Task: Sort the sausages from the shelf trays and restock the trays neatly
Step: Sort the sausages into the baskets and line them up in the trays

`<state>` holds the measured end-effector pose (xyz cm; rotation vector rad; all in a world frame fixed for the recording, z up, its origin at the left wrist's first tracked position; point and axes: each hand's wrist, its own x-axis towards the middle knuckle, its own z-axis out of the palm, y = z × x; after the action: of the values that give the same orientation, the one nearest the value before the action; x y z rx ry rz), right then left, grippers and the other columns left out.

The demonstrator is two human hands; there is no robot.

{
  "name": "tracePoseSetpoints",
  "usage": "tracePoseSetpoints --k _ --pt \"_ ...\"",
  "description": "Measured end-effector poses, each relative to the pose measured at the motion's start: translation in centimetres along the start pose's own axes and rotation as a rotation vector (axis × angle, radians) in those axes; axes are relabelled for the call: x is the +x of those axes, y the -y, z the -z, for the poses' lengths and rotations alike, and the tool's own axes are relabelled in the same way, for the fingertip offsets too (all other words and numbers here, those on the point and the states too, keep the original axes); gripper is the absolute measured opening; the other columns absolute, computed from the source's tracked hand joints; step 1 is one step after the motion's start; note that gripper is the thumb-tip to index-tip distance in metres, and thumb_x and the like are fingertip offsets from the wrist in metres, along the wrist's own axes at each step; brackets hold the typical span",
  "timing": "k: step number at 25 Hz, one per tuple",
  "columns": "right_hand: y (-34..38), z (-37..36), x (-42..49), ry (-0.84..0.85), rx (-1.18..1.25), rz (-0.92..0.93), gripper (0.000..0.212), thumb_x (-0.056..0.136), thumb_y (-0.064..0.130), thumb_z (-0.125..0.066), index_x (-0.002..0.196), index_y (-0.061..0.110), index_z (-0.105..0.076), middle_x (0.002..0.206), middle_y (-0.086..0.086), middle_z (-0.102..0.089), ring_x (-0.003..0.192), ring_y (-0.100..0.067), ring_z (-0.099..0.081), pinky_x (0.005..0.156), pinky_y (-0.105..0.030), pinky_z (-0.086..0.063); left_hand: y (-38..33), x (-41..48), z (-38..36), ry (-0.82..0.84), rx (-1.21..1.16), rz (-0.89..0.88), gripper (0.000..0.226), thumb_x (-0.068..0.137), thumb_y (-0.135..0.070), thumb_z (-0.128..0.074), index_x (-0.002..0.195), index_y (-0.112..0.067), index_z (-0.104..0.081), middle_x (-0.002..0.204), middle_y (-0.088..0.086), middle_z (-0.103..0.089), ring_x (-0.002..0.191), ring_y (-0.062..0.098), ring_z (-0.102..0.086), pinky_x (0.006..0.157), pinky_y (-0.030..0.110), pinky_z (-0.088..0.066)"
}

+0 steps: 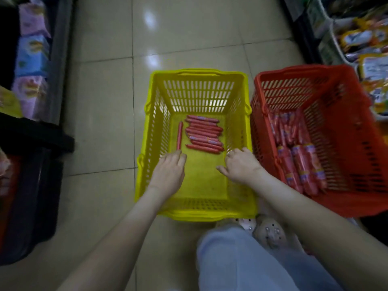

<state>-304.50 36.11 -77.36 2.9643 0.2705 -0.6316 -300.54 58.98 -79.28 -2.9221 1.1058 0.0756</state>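
Red basket [344,143] of fat sausages [302,164] sits right of our fingers [178,157], and the yellow basket [195,213] is around them. Our left hand [168,173] and right hand [241,166] are flat, fingers together and holding nothing. Thin sausages [204,133] are just ahead, with a lone sausage [179,135] at the left fingertips.

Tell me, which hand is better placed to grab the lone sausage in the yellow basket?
Probably the left hand: its fingertips sit at the near end of the lone sausage, while the right hand is beyond the sausage row.

near half of yellow basket [144,164] floor bare; sausage stack [204,134] fills far end, walls hem sides.
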Motion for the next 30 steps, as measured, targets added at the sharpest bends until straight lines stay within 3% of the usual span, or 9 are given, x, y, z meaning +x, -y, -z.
tracePoseSetpoints --k 4,9,12,15,19,22,25,27,30 --pt "1.1 -1.9 2.2 0.02 0.05 -0.11 0.063 0.098 0.044 -0.038 0.149 0.012 -0.018 0.138 -0.008 -0.043 0.127 -0.026 -0.041 0.094 -0.039 -0.04 1.7 1.8 -0.1 0.041 0.093 0.211 0.065 0.067 -0.021 -0.068 0.128 -0.003 -0.057 0.141 0.024 -0.046 0.133 0.038 -0.042 0.109 0.053 -0.032" --pt "5.5 -7.6 6.2 0.206 0.073 0.121 0.066 0.1 0.028 -0.038 0.152 0.027 0.003 0.148 -0.007 -0.029 0.134 -0.026 -0.031 0.096 -0.04 -0.039 2.5 2.4 -1.6 0.154 0.057 0.272 0.079 0.074 -0.046 -0.067 0.143 -0.017 -0.043 0.158 0.017 -0.011 0.147 0.031 -0.009 0.115 0.057 -0.004" --pt "7.4 -10.6 9.0 0.299 -0.164 0.476 0.05 0.103 0.017 -0.028 0.151 0.026 -0.016 0.156 -0.004 -0.017 0.142 -0.025 -0.017 0.109 -0.046 -0.023 2.7 2.1 -2.0 0.132 0.058 0.257 0.071 0.072 -0.052 -0.057 0.134 -0.017 -0.053 0.159 0.016 -0.013 0.147 0.03 -0.01 0.114 0.06 -0.006" --pt "8.0 -12.7 10.6 0.337 -0.243 0.534 0.039 0.103 0.017 -0.028 0.141 0.017 -0.04 0.147 -0.006 -0.037 0.137 -0.024 -0.027 0.114 -0.044 -0.014 2.7 2.2 -2.3 0.134 0.065 0.255 0.07 0.073 -0.054 -0.052 0.133 -0.017 -0.054 0.159 0.015 -0.009 0.148 0.03 -0.005 0.114 0.06 -0.006" --pt "6.3 -13.7 11.0 0.244 -0.203 0.344 0.04 0.102 0.015 -0.028 0.141 0.011 -0.035 0.144 -0.009 -0.036 0.133 -0.027 -0.03 0.11 -0.041 -0.021 2.8 2.4 -2.3 0.083 0.029 0.38 0.076 0.071 -0.048 -0.064 0.137 -0.013 -0.051 0.159 0.018 -0.009 0.145 0.032 -0.001 0.115 0.052 -0.001" --pt "4.4 -13.6 12.3 0.138 -0.198 0.123 0.055 0.101 0.023 -0.035 0.151 0.017 -0.012 0.156 -0.012 -0.015 0.143 -0.03 -0.016 0.114 -0.051 -0.015 2.8 2.3 -2.0 0.062 -0.022 0.535 0.087 0.077 -0.047 -0.064 0.149 -0.012 -0.031 0.157 0.017 0.012 0.144 0.037 0.012 0.114 0.049 0.009" --pt "3.7 -13.7 14.3 0.18 -0.12 -0.04 0.076 0.098 0.031 -0.043 0.151 0.022 0.011 0.158 -0.017 -0.001 0.146 -0.033 -0.005 0.114 -0.053 -0.011 2.4 2.4 -1.3 0.136 -0.078 0.522 0.086 0.086 -0.051 -0.053 0.153 -0.015 -0.015 0.15 0.013 0.033 0.138 0.034 0.033 0.11 0.044 0.017" --pt "3.8 -13.6 14.9 0.159 -0.148 -0.066 0.069 0.098 0.025 -0.04 0.152 0.015 0.003 0.152 -0.017 -0.019 0.141 -0.031 -0.02 0.112 -0.047 -0.023 2.5 2.5 -1.2 0.145 -0.088 0.51 0.084 0.085 -0.053 -0.05 0.153 -0.016 -0.017 0.15 0.011 0.036 0.136 0.034 0.036 0.109 0.044 0.018" --pt "4.2 -14.1 14.3 0.026 -0.219 -0.03 0.049 0.09 0.013 -0.031 0.138 0.01 -0.04 0.122 -0.007 -0.051 0.112 -0.022 -0.05 0.094 -0.034 -0.04 2.6 2.3 -1.5 0.149 -0.073 0.488 0.08 0.082 -0.055 -0.051 0.15 -0.018 -0.03 0.155 0.011 0.028 0.139 0.038 0.029 0.111 0.049 0.012"
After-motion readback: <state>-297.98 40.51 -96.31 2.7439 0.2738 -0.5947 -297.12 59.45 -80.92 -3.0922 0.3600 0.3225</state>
